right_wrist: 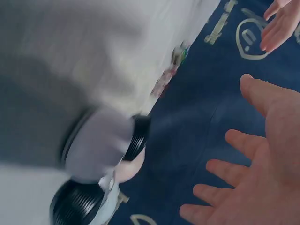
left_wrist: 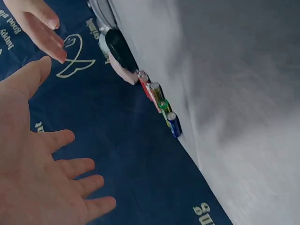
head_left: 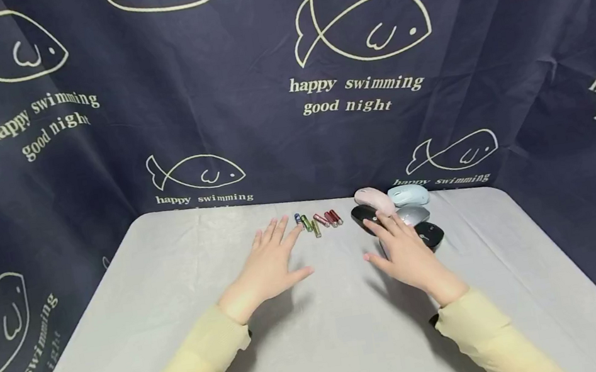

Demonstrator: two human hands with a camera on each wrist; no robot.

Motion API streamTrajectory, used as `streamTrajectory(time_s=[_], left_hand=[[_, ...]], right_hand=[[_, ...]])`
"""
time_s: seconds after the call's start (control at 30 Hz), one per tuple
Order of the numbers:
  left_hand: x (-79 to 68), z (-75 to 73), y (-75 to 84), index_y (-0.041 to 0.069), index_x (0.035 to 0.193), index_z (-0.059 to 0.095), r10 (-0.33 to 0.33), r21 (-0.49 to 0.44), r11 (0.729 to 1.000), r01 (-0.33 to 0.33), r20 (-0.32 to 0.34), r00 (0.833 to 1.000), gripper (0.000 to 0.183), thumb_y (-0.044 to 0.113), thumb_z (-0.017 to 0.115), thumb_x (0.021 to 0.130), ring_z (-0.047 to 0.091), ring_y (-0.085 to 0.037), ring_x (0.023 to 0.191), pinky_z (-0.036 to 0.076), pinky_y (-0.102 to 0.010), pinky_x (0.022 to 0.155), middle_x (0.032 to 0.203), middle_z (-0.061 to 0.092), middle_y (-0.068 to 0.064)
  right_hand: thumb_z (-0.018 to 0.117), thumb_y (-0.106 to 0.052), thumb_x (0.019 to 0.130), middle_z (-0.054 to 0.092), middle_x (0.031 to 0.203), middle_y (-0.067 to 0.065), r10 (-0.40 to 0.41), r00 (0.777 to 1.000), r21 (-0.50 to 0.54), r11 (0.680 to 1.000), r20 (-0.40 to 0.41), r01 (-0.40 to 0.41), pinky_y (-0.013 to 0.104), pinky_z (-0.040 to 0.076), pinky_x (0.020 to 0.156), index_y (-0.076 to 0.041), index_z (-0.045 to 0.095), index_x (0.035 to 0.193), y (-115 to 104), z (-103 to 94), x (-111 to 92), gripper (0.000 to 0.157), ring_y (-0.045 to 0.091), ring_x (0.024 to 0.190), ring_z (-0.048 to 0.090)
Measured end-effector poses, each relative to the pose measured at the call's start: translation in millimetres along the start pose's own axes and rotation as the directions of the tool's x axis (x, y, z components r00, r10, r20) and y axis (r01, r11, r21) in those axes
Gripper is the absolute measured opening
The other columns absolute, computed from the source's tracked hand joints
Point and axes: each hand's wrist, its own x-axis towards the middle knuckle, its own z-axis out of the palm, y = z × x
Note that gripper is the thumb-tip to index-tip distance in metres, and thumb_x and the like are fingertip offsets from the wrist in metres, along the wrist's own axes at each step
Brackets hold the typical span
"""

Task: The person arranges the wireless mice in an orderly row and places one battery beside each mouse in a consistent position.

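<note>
My left hand [head_left: 266,270] hovers over the table with its fingers spread and holds nothing. Just beyond its fingertips lies a row of small batteries: a blue battery [head_left: 298,218], a green battery [head_left: 306,223], a gold battery [head_left: 316,228] and several red batteries [head_left: 331,218]. Spread the same way, my right hand [head_left: 408,256] is held above a cluster of computer mice and grips none. The cluster has a pink mouse [head_left: 375,200], a light blue mouse [head_left: 409,195], a silver mouse [head_left: 413,215] and two black mice [head_left: 429,235]. A lavender mouse [right_wrist: 98,143], mostly hidden by the right hand in the head view, shows in the right wrist view.
A light grey cloth covers the table [head_left: 321,348]. Dark blue fabric [head_left: 255,46] printed with fish and lettering stands behind the far edge and along both sides. The mice and batteries lie near that far edge.
</note>
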Motion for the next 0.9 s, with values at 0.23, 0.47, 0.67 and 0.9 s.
streamTrajectory(time_s=[0.23,0.47,0.67,0.9], left_hand=[[29.6,9.0,15.6,0.017,0.150,0.025,0.061,0.004,0.998,-0.061,0.021,0.998,0.087,0.061,0.058,0.082,0.018,-0.031,0.143,0.023,-0.050,0.115,0.155,0.023,-0.014],[65.2,24.7,41.5,0.011,0.148,0.028,0.133,-0.005,0.991,-0.133,0.047,0.990,0.087,0.056,0.062,0.082,0.021,-0.031,0.143,0.023,-0.046,0.116,0.154,0.025,-0.014],[89.8,42.5,62.1,0.009,0.149,0.024,0.136,0.002,0.991,-0.137,0.109,0.985,0.090,0.058,0.061,0.082,0.020,-0.030,0.143,0.020,-0.042,0.117,0.155,0.023,-0.015],[111.7,58.8,89.7,0.007,0.149,0.025,0.160,-0.009,0.987,-0.161,0.176,0.971,0.091,0.056,0.063,0.082,0.022,-0.028,0.143,0.023,-0.039,0.117,0.154,0.025,-0.013]], right_hand=[[0.066,-0.035,0.085,0.033,0.144,0.030,0.035,0.999,0.006,0.999,0.004,-0.035,0.067,0.023,0.107,-0.003,0.043,0.139,37.8,-7.3,8.8,0.067,0.054,0.132,0.025],[0.072,-0.025,0.080,0.033,0.137,0.041,0.058,0.998,0.062,0.996,-0.019,-0.056,0.067,0.028,0.103,0.006,0.042,0.135,82.8,-11.2,15.1,0.069,0.059,0.125,0.030],[0.069,-0.027,0.082,0.031,0.135,0.044,0.119,0.992,0.057,0.991,0.051,-0.122,0.065,0.027,0.104,0.015,0.036,0.134,107.3,-8.0,19.3,0.075,0.058,0.125,0.029],[0.065,-0.032,0.085,0.037,0.132,0.042,0.200,0.970,0.070,0.975,0.141,-0.211,0.061,0.031,0.104,0.021,0.034,0.132,124.5,-2.7,23.6,0.078,0.054,0.123,0.036]])
